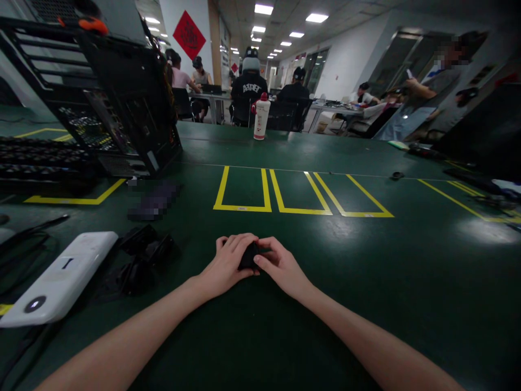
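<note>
A small black object (248,257) rests on or just above the green table (252,331), mostly covered by my fingers, so its kind cannot be made out. My left hand (231,259) is wrapped over it from the left, thumb on the near side. From the right, my right hand (280,266) grips its edge between thumb and curled fingers. Beyond both hands, yellow tape outlines (242,208) mark the tabletop.
To the left lie a white device (61,279), black gear (140,255) and a blurred dark item (154,201). A black computer case (122,103) stands behind them. A white bottle (261,118) with a red lid is at the far edge. People sit beyond; one stands right.
</note>
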The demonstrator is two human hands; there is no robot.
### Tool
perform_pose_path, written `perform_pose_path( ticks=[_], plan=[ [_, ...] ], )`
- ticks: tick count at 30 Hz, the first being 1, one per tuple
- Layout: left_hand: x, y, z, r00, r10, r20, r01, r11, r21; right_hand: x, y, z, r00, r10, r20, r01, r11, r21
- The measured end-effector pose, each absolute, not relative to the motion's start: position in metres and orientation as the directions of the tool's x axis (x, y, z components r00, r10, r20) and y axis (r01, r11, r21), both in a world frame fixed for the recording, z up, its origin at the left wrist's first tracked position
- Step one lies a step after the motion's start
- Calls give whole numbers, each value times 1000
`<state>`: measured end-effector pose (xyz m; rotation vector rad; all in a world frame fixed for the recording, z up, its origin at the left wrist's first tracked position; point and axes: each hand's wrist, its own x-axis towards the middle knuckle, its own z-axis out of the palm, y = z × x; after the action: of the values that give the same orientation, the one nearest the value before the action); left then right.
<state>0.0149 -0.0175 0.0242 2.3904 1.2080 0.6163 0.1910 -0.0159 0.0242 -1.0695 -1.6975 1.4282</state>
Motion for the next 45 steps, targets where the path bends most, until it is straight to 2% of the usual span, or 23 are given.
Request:
perform_pose_path(
  ticks=[4,10,14,17,20,25,29,32,37,40,45],
  plan=[
    [16,-18,30,536,825,178,640,-535,551,189,-16,20,-417,909,6,169,84,-982],
    [15,-15,30,516,844,147,637,-493,593,193,-14,15,-468,872,141,41,180,-983],
    [15,-15,27,527,836,155,642,-511,571,193,-13,15,-440,896,61,21,78,-997],
    [16,-16,26,545,821,167,644,-538,544,192,-12,16,-393,919,1,119,51,-992],
    [16,-16,26,548,819,169,646,-543,537,194,-11,19,-466,883,-52,161,27,-987],
    [16,-15,26,545,824,158,653,-535,536,199,-10,20,-516,856,-5,27,10,-1000],
    [16,-16,26,540,823,176,649,-541,535,196,-7,16,-393,919,-38,136,18,-991],
    [16,-16,27,544,819,180,643,-546,537,197,-5,18,-449,892,-60,198,33,-980],
    [16,-15,29,544,822,166,644,-536,546,202,-5,23,-551,834,-18,69,24,-997],
    [17,-14,29,536,827,167,646,-530,550,200,-5,18,-525,851,4,7,8,-1000],
    [17,-13,27,540,825,167,642,-532,552,197,-4,14,-458,887,-55,89,-16,-996]
  ],
)
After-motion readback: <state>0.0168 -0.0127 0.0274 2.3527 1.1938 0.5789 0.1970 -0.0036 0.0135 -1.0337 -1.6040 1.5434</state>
